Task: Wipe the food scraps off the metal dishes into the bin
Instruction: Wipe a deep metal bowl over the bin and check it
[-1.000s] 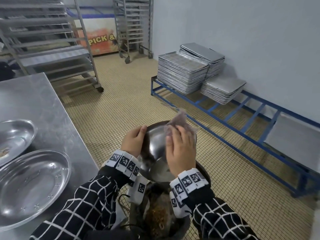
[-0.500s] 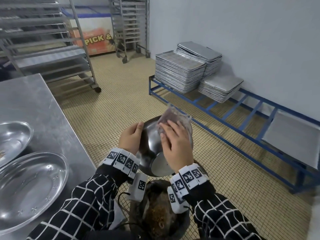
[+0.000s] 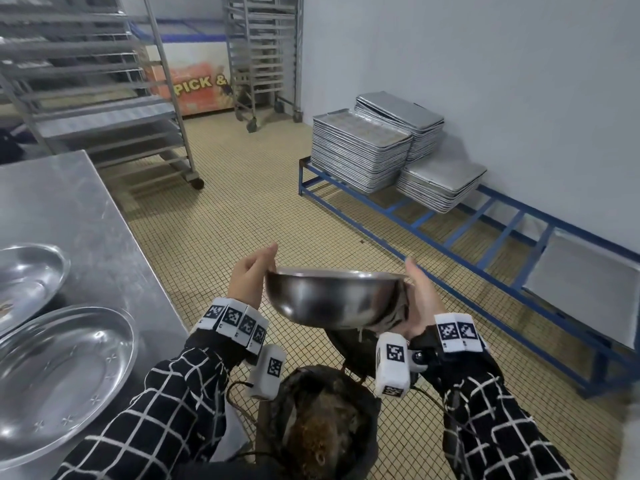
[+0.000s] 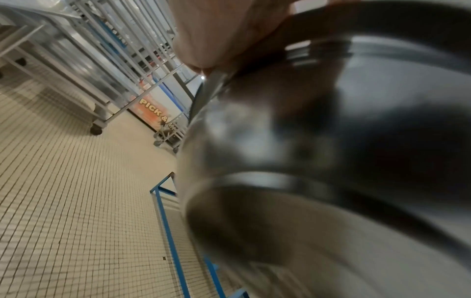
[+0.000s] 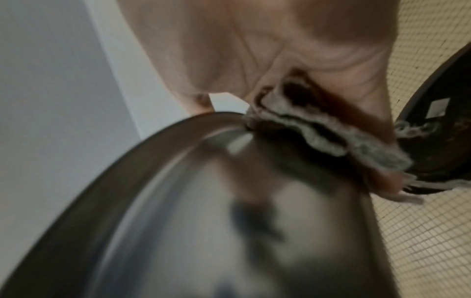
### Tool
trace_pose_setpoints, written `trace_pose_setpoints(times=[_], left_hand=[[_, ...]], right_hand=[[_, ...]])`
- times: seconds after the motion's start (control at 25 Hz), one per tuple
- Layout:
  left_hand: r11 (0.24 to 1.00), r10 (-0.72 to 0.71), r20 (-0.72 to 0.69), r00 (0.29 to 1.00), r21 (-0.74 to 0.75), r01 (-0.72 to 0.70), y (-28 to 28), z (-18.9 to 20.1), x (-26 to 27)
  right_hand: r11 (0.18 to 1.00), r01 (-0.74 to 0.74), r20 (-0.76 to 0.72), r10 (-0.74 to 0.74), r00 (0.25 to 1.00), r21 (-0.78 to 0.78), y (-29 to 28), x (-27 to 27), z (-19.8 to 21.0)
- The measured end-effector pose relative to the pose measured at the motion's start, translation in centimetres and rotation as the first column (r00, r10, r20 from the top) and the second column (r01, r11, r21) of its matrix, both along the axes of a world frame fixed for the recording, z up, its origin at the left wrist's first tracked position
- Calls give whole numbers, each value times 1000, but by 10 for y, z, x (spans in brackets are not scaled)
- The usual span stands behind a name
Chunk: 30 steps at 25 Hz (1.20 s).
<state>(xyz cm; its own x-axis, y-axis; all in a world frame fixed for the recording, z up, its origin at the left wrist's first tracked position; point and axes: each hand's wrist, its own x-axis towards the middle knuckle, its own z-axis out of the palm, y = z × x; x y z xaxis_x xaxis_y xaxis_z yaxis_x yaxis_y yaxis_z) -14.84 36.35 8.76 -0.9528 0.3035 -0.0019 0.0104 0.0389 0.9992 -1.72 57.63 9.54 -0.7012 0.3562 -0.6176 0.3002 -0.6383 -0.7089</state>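
I hold a round metal bowl (image 3: 332, 299) level and upright above the black bin (image 3: 322, 427), which has brown food scraps inside. My left hand (image 3: 251, 277) grips the bowl's left rim. My right hand (image 3: 417, 299) grips the right rim, with a grey wiping cloth (image 3: 394, 315) pressed between the palm and the bowl's outer wall. The right wrist view shows that cloth (image 5: 318, 139) bunched under the palm against the bowl (image 5: 203, 221). In the left wrist view the blurred bowl (image 4: 318, 161) fills the right side.
A steel table (image 3: 69, 209) stands at the left with two oval metal dishes (image 3: 59, 379) (image 3: 27, 271) on it. Wheeled racks (image 3: 104, 81) stand behind. A low blue frame (image 3: 450, 233) with stacked trays (image 3: 360, 150) runs along the right wall. The floor is tiled.
The bowl was tilted on edge with my right hand wiping inside it with the cloth. Now it is turned level and upright, and my right hand has moved to the right rim.
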Motion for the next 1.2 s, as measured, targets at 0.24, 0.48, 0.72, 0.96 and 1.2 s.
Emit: trace_pose_setpoints(times=[0.24,0.48,0.72,0.96,1.2], left_hand=[[999,-14,23,1000,51,13,0,-2,-10],[938,-223,473,853,-136,320,-10,8,5],[974,-94,398,912,-154,167,-10,-3,8],[965,-96,20,995,-242,98,-11,6,8],[880,-208,-245,947,-469,71,-17,13,6]], right_hand=[[911,-57,88,23,996,409,-2,-8,-11],[606,-58,65,10,998,793,5,3,-10],[522,-101,72,75,995,847,13,8,-26],[385,-291,309,16,951,876,-2,12,-34],[86,-141,116,247,962,986,-17,-16,-26]])
